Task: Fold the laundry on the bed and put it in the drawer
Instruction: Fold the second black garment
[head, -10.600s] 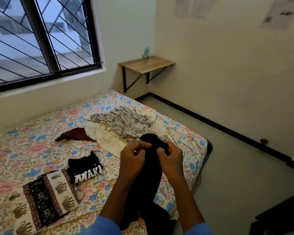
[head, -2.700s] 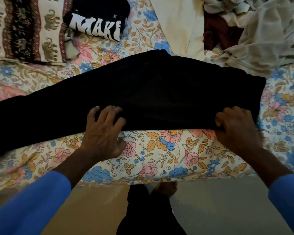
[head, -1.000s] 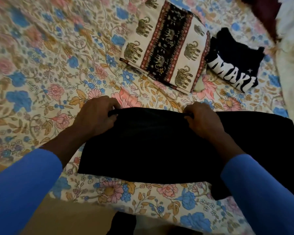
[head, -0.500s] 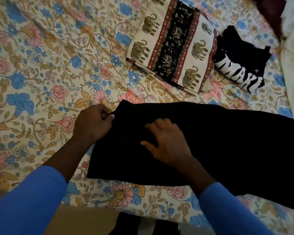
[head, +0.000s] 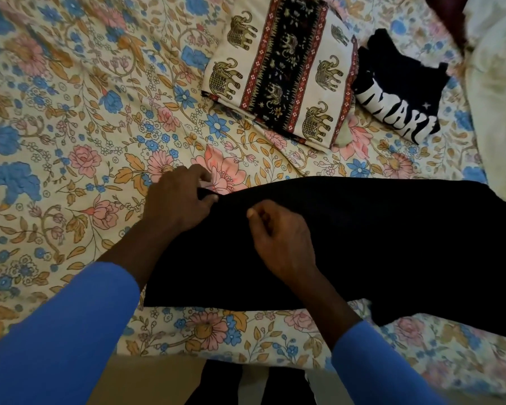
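The black garment [head: 392, 244] lies flat near the bed's [head: 70, 135] edge, its far corner pinched by the left hand [head: 178, 203], while the right hand [head: 284, 238] rests on it, fingers curled, grip unclear.

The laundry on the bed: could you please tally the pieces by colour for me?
Black: 2, the flat garment and the MAKI shirt
Elephant print: 1, the folded cloth
Cream: 1, the crumpled heap, perhaps several pieces
Maroon: 1, the maroon piece at the far edge
Total: 5
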A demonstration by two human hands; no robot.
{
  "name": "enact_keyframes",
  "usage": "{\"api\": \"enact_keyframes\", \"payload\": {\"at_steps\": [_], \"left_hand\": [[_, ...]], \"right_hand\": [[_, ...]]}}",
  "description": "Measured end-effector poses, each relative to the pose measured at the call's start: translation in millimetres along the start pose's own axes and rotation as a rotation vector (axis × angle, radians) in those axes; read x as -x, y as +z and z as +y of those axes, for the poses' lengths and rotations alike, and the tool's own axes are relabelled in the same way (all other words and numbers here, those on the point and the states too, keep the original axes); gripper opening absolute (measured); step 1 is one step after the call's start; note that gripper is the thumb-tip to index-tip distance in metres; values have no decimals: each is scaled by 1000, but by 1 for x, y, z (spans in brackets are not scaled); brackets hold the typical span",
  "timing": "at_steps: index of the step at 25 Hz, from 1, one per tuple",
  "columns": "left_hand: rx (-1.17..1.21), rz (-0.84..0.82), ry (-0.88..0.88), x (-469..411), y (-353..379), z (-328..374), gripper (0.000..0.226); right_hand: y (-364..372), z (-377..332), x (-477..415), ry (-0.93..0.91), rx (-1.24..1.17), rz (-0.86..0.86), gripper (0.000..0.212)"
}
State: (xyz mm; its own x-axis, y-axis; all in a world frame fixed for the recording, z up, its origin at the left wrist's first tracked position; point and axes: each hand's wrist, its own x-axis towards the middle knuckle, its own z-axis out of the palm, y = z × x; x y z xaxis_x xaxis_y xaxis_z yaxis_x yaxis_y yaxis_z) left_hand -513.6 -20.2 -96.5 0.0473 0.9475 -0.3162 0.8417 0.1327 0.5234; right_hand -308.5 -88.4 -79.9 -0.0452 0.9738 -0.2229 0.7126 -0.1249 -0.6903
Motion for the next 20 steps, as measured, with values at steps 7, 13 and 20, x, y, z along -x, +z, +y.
{"api": "enact_keyframes", "payload": {"at_steps": [7,13,20], "left_hand": [[423,486,-94,-41,-41,20,31],[343,181,-162,-94,-34,29,54],[545,519,-152,-53,-8,31,20]], "right_hand": [[-20,33,-21,-19,111,328,34],[-19,47,-30,-116,563,87,59],[-32,58,-19,-251,376,359,22]]}}
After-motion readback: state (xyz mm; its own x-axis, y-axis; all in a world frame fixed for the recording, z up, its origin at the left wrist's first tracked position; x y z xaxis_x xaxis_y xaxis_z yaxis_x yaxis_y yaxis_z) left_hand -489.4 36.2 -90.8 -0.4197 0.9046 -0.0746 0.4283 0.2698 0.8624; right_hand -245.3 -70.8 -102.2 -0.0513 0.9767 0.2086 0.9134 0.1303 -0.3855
